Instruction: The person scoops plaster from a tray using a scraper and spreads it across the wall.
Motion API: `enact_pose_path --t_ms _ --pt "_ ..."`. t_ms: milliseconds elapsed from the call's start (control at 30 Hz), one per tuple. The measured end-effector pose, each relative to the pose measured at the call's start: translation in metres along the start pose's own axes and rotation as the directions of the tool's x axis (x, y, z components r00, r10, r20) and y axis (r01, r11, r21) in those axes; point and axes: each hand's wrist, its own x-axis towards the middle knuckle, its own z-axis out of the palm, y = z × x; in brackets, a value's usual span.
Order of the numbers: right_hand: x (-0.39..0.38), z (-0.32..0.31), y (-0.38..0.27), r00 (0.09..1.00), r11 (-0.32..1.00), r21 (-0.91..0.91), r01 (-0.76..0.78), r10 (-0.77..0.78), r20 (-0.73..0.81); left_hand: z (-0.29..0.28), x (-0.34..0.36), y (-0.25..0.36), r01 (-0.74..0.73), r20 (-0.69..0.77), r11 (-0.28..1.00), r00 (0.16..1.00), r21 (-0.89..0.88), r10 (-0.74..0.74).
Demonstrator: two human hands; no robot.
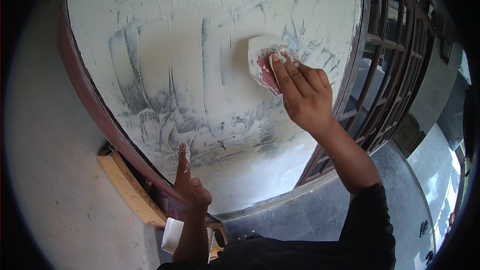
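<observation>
My right hand (306, 87) presses a flat red putty spreader (267, 67), coated in white putty, against the wall. Its fingers lie stretched along the tool's back. Lower down, my left hand (191, 182) is raised close to the wall, seen nearly edge-on, fingers pointing up. A thin white-and-pink edge (187, 156) shows along those fingers; what it belongs to is hidden. White putty covers much of the wall panel (170, 55) in ridged strokes, with dark grey patches showing through.
A dark wooden window frame with glass panes (372, 65) borders the panel on the right. Reddish-brown trim (82, 82) runs down its left. Below are a wooden board (132, 185), a white container (173, 235) beside my left forearm, and grey floor tiles (287, 217).
</observation>
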Motion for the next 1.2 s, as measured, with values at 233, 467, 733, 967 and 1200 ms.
enact_pose_path --t_ms 233,467,733,967,1200 --pt "0.018 0.047 0.033 0.999 0.982 -0.182 0.053 -0.049 0.023 -0.004 0.005 -0.008 -0.015 0.036 0.999 0.999 -0.030 0.016" --pt "-0.120 0.030 -0.044 0.952 0.999 0.008 -0.040 0.035 0.306 -0.011 -0.005 -0.023 -0.009 0.079 0.997 0.997 -0.080 0.015" --pt "-0.086 -0.010 -0.034 0.958 0.978 0.119 -0.171 0.137 0.251 -0.019 -0.005 -0.020 0.061 0.157 0.997 0.986 -0.036 -0.055" --pt "0.036 0.030 0.032 1.000 0.996 -0.086 -0.006 0.004 -0.026 0.008 0.004 -0.007 0.060 0.105 0.996 0.993 -0.066 -0.053" --pt "-0.065 0.028 -0.028 0.973 0.996 0.087 0.011 -0.031 0.230 0.009 -0.002 -0.008 0.015 0.032 1.000 0.999 0.001 -0.015"
